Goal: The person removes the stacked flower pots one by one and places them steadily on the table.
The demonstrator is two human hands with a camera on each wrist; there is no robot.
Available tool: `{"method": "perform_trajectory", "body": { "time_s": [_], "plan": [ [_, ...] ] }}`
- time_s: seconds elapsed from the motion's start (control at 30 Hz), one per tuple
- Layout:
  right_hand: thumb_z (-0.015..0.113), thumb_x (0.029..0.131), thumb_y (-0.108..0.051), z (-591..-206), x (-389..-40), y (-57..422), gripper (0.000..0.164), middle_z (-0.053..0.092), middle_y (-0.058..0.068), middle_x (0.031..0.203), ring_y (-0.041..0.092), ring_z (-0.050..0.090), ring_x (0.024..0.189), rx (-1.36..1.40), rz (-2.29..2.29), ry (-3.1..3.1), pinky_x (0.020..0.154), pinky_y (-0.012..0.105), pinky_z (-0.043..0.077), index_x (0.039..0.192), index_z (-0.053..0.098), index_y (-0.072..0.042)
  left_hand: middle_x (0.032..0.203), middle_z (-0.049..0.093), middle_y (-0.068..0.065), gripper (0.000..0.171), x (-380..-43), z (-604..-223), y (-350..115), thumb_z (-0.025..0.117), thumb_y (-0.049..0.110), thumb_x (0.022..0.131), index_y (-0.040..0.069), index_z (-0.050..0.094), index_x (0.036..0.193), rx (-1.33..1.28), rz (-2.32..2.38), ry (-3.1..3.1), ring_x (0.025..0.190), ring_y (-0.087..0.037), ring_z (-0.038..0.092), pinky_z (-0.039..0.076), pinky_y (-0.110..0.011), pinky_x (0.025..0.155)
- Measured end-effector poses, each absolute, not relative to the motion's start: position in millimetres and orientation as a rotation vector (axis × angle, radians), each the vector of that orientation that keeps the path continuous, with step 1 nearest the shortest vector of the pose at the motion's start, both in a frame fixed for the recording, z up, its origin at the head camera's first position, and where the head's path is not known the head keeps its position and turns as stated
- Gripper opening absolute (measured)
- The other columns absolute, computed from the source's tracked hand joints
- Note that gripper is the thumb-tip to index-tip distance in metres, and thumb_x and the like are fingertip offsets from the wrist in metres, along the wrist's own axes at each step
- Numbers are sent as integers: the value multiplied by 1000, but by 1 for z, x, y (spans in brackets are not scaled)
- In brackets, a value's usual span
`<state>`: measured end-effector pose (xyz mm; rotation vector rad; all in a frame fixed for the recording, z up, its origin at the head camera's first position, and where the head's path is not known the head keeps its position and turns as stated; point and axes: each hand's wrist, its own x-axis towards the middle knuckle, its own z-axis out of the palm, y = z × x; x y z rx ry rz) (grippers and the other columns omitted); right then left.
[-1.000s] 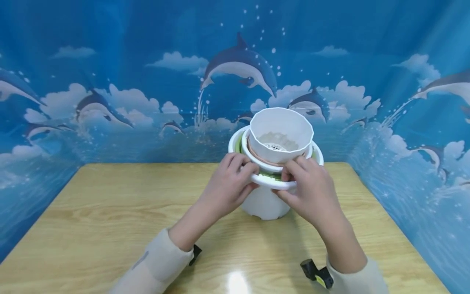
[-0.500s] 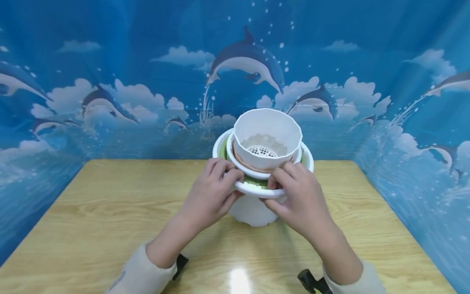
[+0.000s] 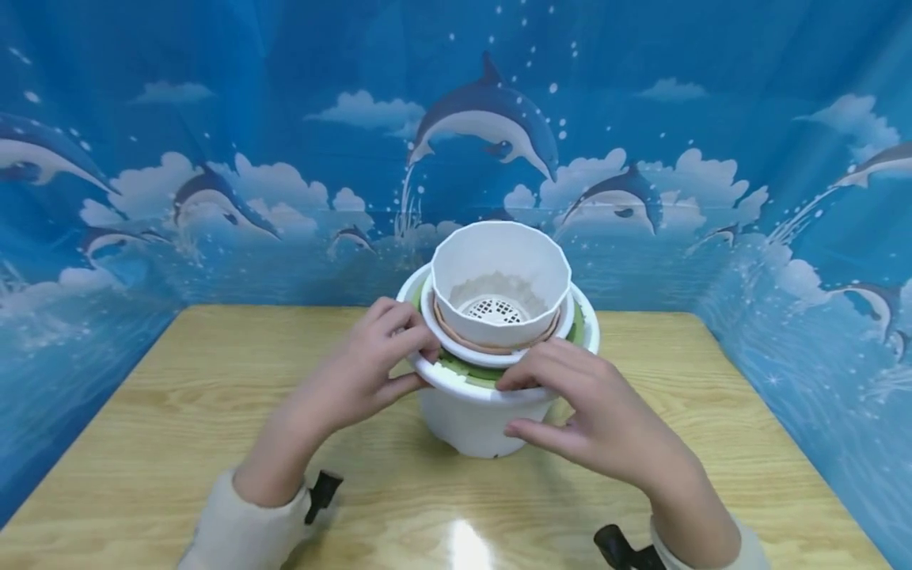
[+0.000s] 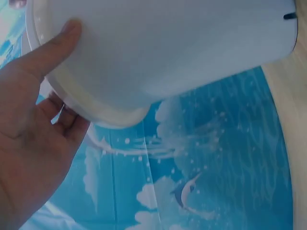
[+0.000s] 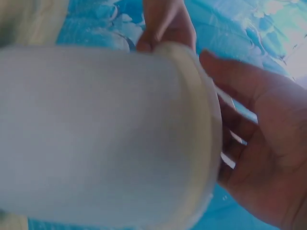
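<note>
A stack of nested flowerpots stands on the wooden table. Outermost is a large white flowerpot (image 3: 463,419) with a broad rim; inside it sit a green pot (image 3: 575,324), a smaller white pot (image 3: 426,305) and a brown-rimmed one. On top, a white faceted pot (image 3: 499,249) shows a grid of drainage holes in its base. My left hand (image 3: 378,356) pinches the large pot's rim at the left, thumb against the wall below. My right hand (image 3: 584,404) is at the front right, fingertips over the rim and thumb apart from the wall.
The wooden table (image 3: 214,443) reaches back to a blue dolphin-print curtain (image 3: 321,182) that closes in the back and both sides. Black wrist-camera mounts (image 3: 324,495) stick out from the sleeves, low over the table.
The pot stack has shifted left and nearer to me. The left hand has moved left along with the rim; the right hand's thumb has come away from the pot.
</note>
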<state>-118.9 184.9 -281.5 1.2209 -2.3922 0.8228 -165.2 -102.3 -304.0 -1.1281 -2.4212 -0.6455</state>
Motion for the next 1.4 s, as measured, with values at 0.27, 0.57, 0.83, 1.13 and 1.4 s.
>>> {"method": "perform_trajectory", "body": {
  "time_s": [0.27,0.57,0.83,1.13,1.4],
  "plan": [
    [89,73,-26,-278,-130,209,30,64,-19,104,4,54,99,1223,694,-2374,79,26,49,97,71,-27,102,55,10,27,-165,-300,-126,85,19,79,26,63,91,-1125,-727,-2467,106,-13,44,48,-36,87],
    [88,72,-29,-282,-139,213,25,61,-19,95,3,50,90,1186,649,-2313,73,22,44,85,67,-26,109,59,7,28,-159,-301,-132,87,19,78,24,66,96,-1125,-634,-2390,112,-15,50,54,-36,89],
    [82,71,-20,-288,-139,199,26,53,-14,82,8,42,81,1121,622,-2311,73,25,34,78,57,-24,110,61,4,35,-140,-303,-121,85,37,79,21,67,105,-1173,-493,-2261,107,-15,56,57,-33,80],
    [78,69,-17,-294,-133,186,27,47,-13,81,7,40,79,1081,644,-2309,72,28,31,78,55,-25,106,60,2,32,-138,-307,-111,87,27,77,20,66,99,-1182,-508,-2226,101,-17,55,53,-33,78],
    [74,66,-13,-298,-129,172,26,42,-12,79,8,37,77,1074,626,-2266,68,26,30,76,53,-25,105,65,7,31,-136,-304,-119,89,21,74,22,68,96,-1186,-534,-2243,100,-14,57,56,-32,80]
  ]
}}
